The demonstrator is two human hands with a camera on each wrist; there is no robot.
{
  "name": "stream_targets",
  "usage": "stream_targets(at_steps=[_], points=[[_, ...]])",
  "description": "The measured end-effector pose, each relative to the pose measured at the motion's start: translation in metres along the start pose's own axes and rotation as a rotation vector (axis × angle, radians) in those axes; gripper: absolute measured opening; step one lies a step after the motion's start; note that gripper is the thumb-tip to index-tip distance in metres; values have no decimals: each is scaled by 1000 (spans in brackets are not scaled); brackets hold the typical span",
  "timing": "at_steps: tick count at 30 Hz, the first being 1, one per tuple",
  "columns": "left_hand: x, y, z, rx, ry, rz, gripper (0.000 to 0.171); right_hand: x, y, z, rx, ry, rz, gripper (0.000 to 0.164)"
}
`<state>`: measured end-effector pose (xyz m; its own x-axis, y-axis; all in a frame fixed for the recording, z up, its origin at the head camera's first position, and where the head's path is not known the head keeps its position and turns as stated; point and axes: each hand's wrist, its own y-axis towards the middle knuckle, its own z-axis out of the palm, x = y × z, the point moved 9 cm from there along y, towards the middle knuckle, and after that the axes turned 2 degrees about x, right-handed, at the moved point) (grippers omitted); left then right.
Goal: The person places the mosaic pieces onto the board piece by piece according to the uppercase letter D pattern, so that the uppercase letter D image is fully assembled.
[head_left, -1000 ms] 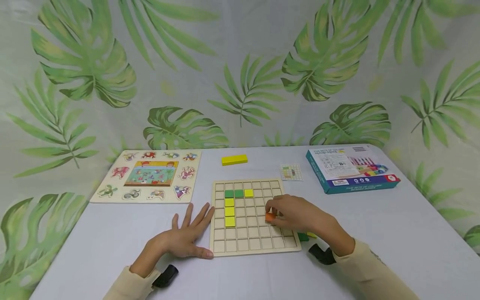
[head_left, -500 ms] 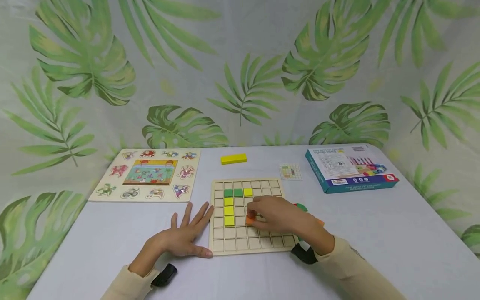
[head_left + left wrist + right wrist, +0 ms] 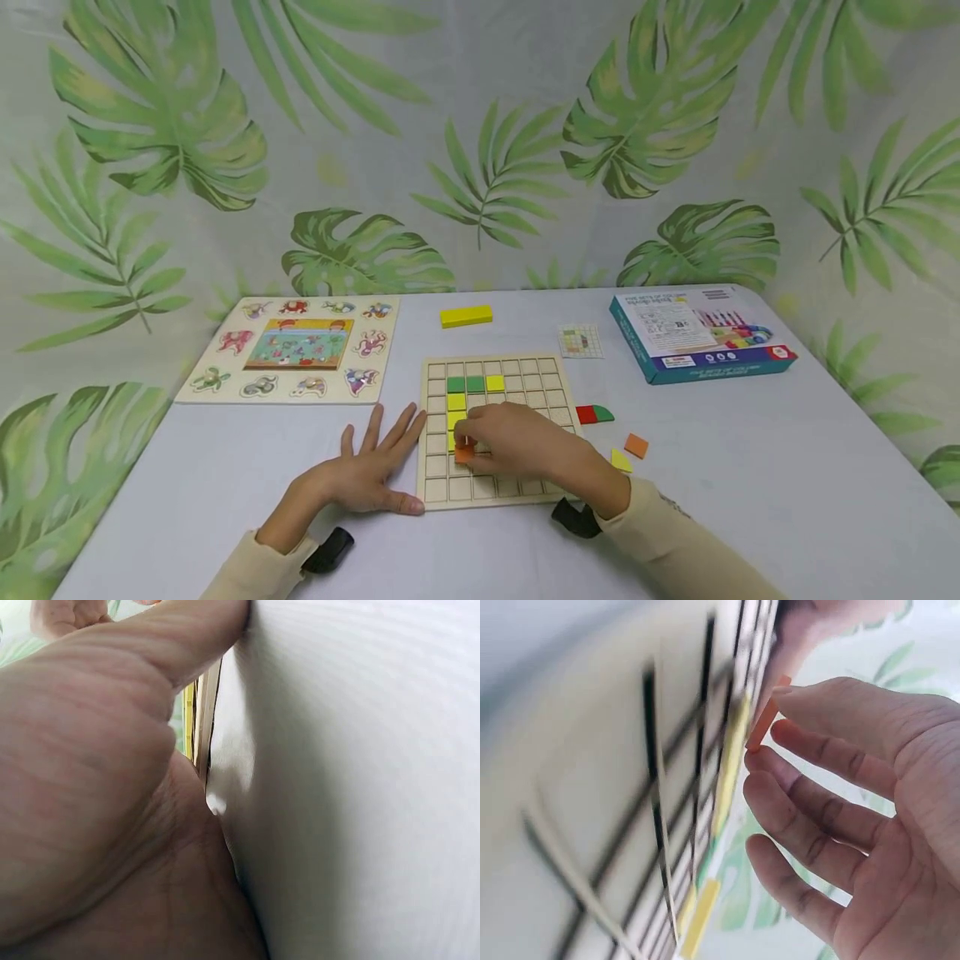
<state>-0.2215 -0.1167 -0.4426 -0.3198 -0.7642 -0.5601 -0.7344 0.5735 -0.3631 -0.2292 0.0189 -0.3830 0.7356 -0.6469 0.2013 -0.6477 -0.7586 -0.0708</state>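
A wooden grid board (image 3: 459,490) lies in front of me. On it are two green square tiles (image 3: 476,384) and a yellow tile (image 3: 495,382) in one row, with a column of yellow tiles (image 3: 457,402) below. My right hand (image 3: 517,442) pinches an orange square tile (image 3: 464,455) between thumb and fingers, over the lower end of that column. The right wrist view shows the orange tile (image 3: 769,714) tilted, apart from the grid. My left hand (image 3: 367,479) rests on the table with fingers spread, its fingertips and thumb at the board's left edge.
Right of the board lie red (image 3: 587,414), green (image 3: 603,413), orange (image 3: 636,446) and yellow (image 3: 620,460) pieces. Behind it are a yellow block (image 3: 466,316), a pattern card (image 3: 581,342) and a blue-green box (image 3: 701,333). A sea-animal puzzle (image 3: 300,392) lies back left.
My right hand has moved left across the board with the orange tile, from its right side to the yellow column. The loose pieces at the right have come into view. My left hand has stayed put.
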Motion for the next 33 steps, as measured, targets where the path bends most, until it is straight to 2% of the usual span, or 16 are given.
stream_targets(at_steps=[4,9,15,18,21,24,28,33], points=[[1,1,2,7,0,24,120,10,3,8,16,-58,-21,12],[0,1,0,8,16,-1,118,12,3,8,-17,-95,-7,11],[-3,-1,-2,2,20,-16,118,11,2,8,-28,-90,8,12],[0,1,0,-3,24,-18,119,11,1,6,-32,-77,5,14],[2,2,2,-1,23,-16,119,12,-3,6,-5,-98,-26,10],[1,3,4,3,22,-7,120,13,-11,7,32,-157,-57,13],[-4,0,0,7,29,-12,119,11,-22,7,53,-209,-45,20],[-2,1,1,5,25,-5,118,7,-29,7,49,-202,-36,24]])
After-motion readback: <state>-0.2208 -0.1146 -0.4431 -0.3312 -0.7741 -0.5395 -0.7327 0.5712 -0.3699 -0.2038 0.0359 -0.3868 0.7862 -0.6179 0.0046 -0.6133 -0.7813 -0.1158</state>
